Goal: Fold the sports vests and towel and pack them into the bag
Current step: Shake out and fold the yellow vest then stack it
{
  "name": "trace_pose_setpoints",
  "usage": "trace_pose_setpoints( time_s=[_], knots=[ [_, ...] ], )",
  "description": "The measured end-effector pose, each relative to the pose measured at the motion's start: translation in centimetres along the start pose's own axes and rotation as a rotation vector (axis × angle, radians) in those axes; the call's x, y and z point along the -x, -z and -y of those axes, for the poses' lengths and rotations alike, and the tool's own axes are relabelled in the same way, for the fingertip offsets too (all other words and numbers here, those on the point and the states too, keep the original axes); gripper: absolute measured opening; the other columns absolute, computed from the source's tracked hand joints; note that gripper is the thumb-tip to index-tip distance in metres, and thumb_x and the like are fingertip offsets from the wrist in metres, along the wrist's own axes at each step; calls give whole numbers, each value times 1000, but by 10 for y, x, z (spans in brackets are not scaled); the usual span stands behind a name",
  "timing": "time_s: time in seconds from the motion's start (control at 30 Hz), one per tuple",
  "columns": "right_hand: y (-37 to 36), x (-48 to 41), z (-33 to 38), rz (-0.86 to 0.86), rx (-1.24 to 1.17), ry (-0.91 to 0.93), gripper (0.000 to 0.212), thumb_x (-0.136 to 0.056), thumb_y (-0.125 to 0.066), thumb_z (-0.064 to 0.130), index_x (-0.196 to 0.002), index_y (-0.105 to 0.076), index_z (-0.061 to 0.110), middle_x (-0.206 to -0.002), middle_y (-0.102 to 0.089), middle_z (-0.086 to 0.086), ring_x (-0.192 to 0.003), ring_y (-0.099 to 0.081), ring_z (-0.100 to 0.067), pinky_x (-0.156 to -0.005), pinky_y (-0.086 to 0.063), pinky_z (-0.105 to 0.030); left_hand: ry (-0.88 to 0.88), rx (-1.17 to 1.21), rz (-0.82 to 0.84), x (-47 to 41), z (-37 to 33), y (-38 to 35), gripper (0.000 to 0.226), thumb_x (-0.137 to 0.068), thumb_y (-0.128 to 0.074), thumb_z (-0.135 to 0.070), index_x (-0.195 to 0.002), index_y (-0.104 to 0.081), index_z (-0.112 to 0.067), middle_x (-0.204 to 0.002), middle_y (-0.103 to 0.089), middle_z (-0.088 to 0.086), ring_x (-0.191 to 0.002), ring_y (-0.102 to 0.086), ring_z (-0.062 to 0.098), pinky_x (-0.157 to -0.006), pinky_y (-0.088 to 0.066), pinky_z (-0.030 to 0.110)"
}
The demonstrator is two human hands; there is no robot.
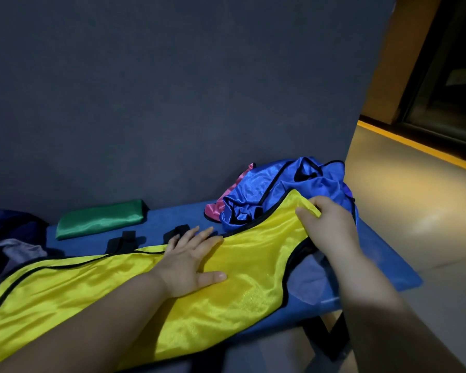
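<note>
A yellow sports vest with black trim lies spread along the blue bench. My left hand presses flat on its middle, fingers straight. My right hand pinches the vest's shoulder strap at the right end. Behind that hand, a crumpled blue vest sits on top of a pink vest. A folded green vest lies at the back of the bench against the wall. At the far left, a dark bag shows grey cloth inside.
A dark grey wall rises right behind the bench. Black straps lie on the bench beyond the yellow vest. To the right, the floor has a yellow line along a dark glass door.
</note>
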State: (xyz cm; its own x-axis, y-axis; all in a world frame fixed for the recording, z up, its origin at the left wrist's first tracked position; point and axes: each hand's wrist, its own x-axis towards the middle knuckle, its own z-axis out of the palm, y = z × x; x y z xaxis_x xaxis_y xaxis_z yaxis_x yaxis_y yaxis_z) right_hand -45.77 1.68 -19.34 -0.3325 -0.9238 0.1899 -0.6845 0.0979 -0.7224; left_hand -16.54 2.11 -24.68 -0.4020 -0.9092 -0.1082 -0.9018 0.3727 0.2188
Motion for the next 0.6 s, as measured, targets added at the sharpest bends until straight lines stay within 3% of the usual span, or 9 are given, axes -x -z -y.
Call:
trace_pose_setpoints(
  time_s=[0.07,0.17,0.27,0.4,0.47,0.53,0.6],
  knots=[
    [-1,-2,2,41,-37,-2,32,-91,-61,42,-115,-60,19,-104,-62,3,-75,-53,-12,-65,-38,-29,3,-3,-189,1,-13,2,99,-64,-7,-95,-144,-30,-43,-155,-18,-17,-145,-5,12,-116,-2,43],
    [-5,-5,3,69,-102,-2,32,-91,-62,40,-114,-61,18,-107,-63,2,-69,-52,-1,-56,-37,-23,-212,60,-369,7,-46,2,61,-80,-29,-83,-105,-57,-35,-110,-51,-18,-111,-40,7,-94,-28,33],
    [-9,-9,4,79,-154,-8,32,-90,-63,39,-113,-63,17,-104,-64,2,-70,-53,-1,-55,-36,-19,-371,86,-243,11,-81,-7,50,-79,-47,-75,-83,-54,-26,-80,-51,-16,-84,-47,9,-80,-38,29],
    [-12,-9,6,89,-211,-12,29,-90,-63,37,-110,-63,16,-98,-61,3,-68,-53,-5,-55,-36,-18,-277,14,-41,7,-96,-16,53,-68,-65,-72,-93,-51,-27,-93,-53,-10,-95,-49,16,-85,-41,29],
    [-13,-10,5,92,-224,-10,33,-91,-63,38,-116,-63,16,-111,-62,2,-75,-55,-6,-58,-36,-16,-241,77,-36,4,-96,-16,34,-78,-68,-54,-92,-53,-27,-92,-51,-10,-96,-49,16,-82,-41,27],
    [-13,-9,6,92,-221,-10,36,-91,-62,38,-119,-62,16,-122,-61,1,-78,-55,-2,-60,-35,-15,-198,201,-34,1,-93,-14,15,-88,-64,-35,-83,-55,-24,-84,-50,-9,-87,-50,14,-75,-41,27],
    [-12,-9,5,91,-231,-10,35,-92,-62,38,-119,-62,16,-125,-61,1,-85,-55,-4,-64,-36,-20,-144,350,21,-2,-88,-12,27,-93,-59,-28,-69,-48,-24,-73,-46,-8,-72,-45,9,-68,-39,30]
  ],
)
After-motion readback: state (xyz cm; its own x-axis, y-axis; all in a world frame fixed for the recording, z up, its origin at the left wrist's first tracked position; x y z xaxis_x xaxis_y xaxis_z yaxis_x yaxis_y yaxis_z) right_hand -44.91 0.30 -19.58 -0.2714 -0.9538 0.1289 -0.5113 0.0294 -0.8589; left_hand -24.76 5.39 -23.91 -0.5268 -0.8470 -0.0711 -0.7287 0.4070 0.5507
